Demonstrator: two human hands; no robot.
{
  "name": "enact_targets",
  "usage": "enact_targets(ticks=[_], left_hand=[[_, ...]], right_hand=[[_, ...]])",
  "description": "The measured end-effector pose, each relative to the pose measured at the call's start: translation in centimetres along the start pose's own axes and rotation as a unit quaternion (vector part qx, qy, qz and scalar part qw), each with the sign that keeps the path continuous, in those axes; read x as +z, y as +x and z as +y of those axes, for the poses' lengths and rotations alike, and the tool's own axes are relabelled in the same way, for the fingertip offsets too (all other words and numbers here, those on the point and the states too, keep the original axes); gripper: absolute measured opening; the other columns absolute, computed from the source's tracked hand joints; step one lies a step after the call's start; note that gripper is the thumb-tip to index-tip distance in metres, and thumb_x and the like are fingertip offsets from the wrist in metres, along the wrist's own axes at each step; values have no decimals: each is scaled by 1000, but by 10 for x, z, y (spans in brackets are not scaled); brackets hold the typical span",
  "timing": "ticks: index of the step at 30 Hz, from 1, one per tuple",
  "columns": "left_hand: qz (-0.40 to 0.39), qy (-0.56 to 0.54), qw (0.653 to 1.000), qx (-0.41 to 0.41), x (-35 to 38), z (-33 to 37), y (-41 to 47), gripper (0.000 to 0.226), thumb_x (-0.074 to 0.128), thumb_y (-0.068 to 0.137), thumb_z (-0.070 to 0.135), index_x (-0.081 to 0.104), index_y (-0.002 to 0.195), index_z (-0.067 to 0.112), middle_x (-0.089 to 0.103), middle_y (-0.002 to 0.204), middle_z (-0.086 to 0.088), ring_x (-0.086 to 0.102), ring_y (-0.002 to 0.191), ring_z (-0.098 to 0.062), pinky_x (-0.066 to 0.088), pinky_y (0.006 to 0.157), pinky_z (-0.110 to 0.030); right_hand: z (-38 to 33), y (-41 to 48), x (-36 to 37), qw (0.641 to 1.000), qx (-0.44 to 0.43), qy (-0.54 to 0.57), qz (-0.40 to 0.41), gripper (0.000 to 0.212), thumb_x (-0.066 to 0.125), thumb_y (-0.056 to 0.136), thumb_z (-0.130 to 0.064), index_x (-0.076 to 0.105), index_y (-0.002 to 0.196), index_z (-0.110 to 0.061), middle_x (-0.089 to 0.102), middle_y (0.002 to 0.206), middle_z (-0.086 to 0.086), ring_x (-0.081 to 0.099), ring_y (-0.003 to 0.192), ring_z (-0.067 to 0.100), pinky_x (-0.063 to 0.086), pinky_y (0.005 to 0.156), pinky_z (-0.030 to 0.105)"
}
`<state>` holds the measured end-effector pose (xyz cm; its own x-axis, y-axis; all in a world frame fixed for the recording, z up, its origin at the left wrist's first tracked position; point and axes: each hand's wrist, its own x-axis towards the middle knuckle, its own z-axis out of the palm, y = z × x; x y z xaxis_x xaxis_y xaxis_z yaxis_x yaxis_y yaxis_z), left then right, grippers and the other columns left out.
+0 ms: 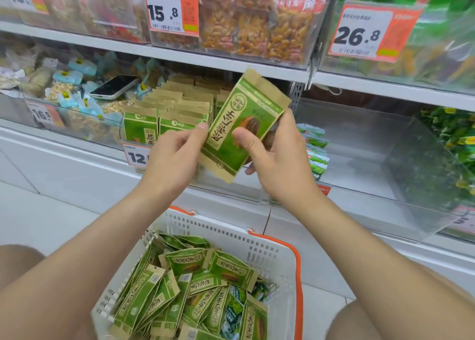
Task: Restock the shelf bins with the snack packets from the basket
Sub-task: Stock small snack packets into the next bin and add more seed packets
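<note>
Holding one green seed packet [239, 124] up in front of the shelf, I have both hands on it. My right hand [277, 157] is clamped on it, with the thumb on the front and the fingers round the back. My left hand [177, 154] pinches its left edge with the thumb. The fingers under it are hard to see.

The seed packet is in the air and tilted, with its top end leaning up to the right. It is just in front of the shelf bin [122, 131], where the same kind of packets stand in rows [177, 106].

I think I am in the middle of putting this one away. Next I need to turn it straight up, face it to the front like the others, and slide it down into a row. There are lots more to go, because the basket [270, 249] below my arms has a big pile of packets [192, 288] in it.

Some things I cannot see. The seed packet and my hands hide the right side of the shelf bin, so I cannot tell how much room is there. My left hand covers most of the price tag [136, 157], and only "12" shows. The near end of the basket is cut off. A few darker green packets [231, 311] are mixed in the pile, and I cannot read them.
</note>
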<state>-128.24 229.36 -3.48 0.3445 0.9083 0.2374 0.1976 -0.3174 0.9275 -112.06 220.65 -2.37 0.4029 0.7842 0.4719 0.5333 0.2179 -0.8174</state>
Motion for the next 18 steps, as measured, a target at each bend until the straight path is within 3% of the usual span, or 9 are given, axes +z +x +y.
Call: enact_targets(ticks=[2,5,8,11,15,18], left_hand=[[-59,-39,997,33,4,-1,-3,42,49,110,39,79,95,14,78,87,0,71,80,-17,54,76,-37],[-91,-94,991,27,10,-6,-2,29,49,111,26,76,107,15,77,87,4,69,78,-8,53,68,-20],[-69,-108,992,3,12,-12,0,25,51,111,23,74,112,12,80,95,-5,73,84,-14,59,71,-28],[-56,-123,991,-7,12,-12,2,26,50,111,23,73,114,10,80,100,-10,73,89,-19,60,81,-36],[-106,-168,979,-39,13,-6,-1,21,63,104,18,68,124,14,80,106,-5,77,95,-21,63,77,-35],[-73,-269,956,-91,12,-6,1,47,79,87,3,62,130,10,79,112,-8,77,101,-26,64,79,-37]], right_hand=[[2,2,0,998,45,13,-31,38,75,95,-28,50,120,-13,73,99,1,74,62,21,60,48,43],[9,2,2,992,92,37,-73,32,70,99,-30,53,119,-11,75,96,9,75,61,29,62,52,51],[9,3,5,987,115,71,-84,31,63,103,-35,54,121,-12,76,98,10,77,70,29,64,60,51],[8,4,4,984,125,108,-64,25,62,104,-29,63,123,-12,79,95,8,78,77,27,65,65,48],[9,3,3,980,133,146,9,17,66,102,-17,68,113,-4,80,91,10,79,77,28,65,60,45],[0,4,4,949,172,258,52,21,66,101,-10,56,115,3,78,99,19,79,83,33,65,65,43]])
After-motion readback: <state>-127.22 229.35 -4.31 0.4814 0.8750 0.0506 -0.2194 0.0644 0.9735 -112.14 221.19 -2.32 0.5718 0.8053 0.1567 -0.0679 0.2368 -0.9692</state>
